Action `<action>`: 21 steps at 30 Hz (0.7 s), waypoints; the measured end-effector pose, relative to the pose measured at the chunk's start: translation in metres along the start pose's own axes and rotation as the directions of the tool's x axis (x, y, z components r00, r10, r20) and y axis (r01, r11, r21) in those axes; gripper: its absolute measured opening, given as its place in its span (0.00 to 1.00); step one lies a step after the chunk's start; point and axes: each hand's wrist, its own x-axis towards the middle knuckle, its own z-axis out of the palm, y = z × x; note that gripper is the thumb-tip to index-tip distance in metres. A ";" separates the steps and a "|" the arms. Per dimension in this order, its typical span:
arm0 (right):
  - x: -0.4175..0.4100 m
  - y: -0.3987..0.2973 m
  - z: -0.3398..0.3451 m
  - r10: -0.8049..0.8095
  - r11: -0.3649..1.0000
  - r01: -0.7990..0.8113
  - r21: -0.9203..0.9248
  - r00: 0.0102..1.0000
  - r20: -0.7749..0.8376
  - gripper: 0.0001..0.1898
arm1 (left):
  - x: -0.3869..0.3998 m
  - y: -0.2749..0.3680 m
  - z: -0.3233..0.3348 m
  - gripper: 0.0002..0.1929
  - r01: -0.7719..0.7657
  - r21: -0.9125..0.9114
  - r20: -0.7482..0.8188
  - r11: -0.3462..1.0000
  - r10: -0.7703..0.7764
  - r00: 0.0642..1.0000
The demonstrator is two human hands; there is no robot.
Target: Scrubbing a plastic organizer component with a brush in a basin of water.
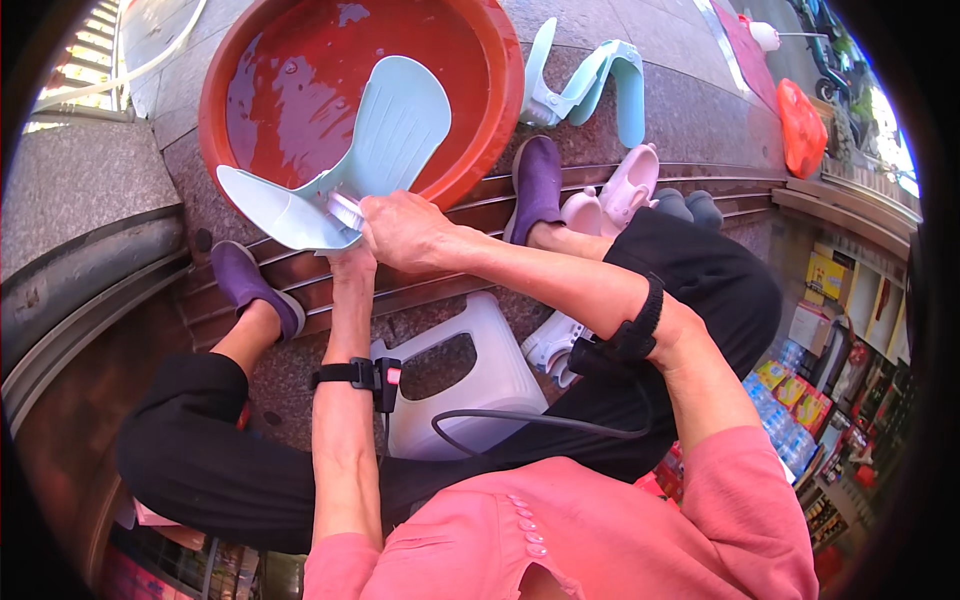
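Over the near part of a red-brown plastic basin (pixel 508 97) of water, I have a light blue plastic shoe organizer (pixel 405 112), its two broad wings spread in a V. My left hand (pixel 352 260) holds it from below at its near edge, with the fingers mostly hidden behind the plastic. Curled around a small scrubbing brush (pixel 346 211) is my right hand (pixel 409 231). The brush's pale bristles sit against the organizer's inner side, near the fold between the wings. Most of the brush is covered by the hand.
More light blue shoe organizer pieces (pixel 592 82) stand on the paving right of the basin. Pink clogs (pixel 630 184) and grey shoes (pixel 690 206) lie beside my right foot. A white plastic stool (pixel 495 367) and white sneakers (pixel 553 341) lie between my legs. A black cable (pixel 540 420) crosses my lap.
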 end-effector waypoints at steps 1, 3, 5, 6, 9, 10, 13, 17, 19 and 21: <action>0.004 -0.001 0.003 -0.028 0.999 0.028 0.032 1.000 -0.011 0.13 | 0.006 0.008 -0.012 0.14 0.044 -0.022 0.017 0.999 -0.044 0.999; 0.006 0.012 -0.001 -0.126 0.983 0.133 0.129 0.990 -0.065 0.13 | 0.007 0.003 -0.003 0.15 0.114 -0.056 0.038 0.992 -0.112 0.993; 0.006 0.014 -0.006 -0.210 0.944 0.245 0.219 0.963 -0.171 0.13 | -0.005 0.005 0.034 0.19 0.043 -0.003 0.093 0.999 -0.042 0.995; 0.004 0.005 -0.016 -0.216 0.944 0.250 0.216 0.962 -0.167 0.13 | -0.013 0.011 0.050 0.19 0.036 -0.005 0.092 0.999 -0.036 0.995; -0.003 -0.009 -0.044 -0.199 0.969 0.184 -0.162 0.977 -0.080 0.12 | -0.025 0.030 0.064 0.26 0.139 0.026 -0.055 0.990 -0.137 0.989; 0.000 -0.004 -0.045 -0.175 0.950 0.152 -0.273 0.982 -0.064 0.12 | -0.023 0.036 0.066 0.26 0.135 0.024 -0.052 0.991 -0.133 0.990; -0.011 -0.012 -0.050 -0.173 0.913 0.104 -0.395 0.974 -0.144 0.06 | -0.018 0.047 0.084 0.25 0.306 0.124 -0.004 0.944 -0.308 0.952; -0.018 -0.033 -0.061 -0.204 0.804 0.136 -0.579 0.978 -0.053 0.06 | -0.017 0.052 0.083 0.23 0.464 0.010 0.137 0.886 -0.461 0.877; -0.012 -0.029 -0.065 -0.296 0.746 0.213 -0.630 0.955 -0.028 0.05 | -0.018 0.046 0.077 0.23 0.461 0.075 0.083 0.884 -0.466 0.881; 0.000 -0.019 -0.069 -0.342 0.727 0.248 -0.640 0.939 -0.025 0.05 | -0.019 0.043 0.076 0.23 0.459 0.142 0.027 0.877 -0.467 0.884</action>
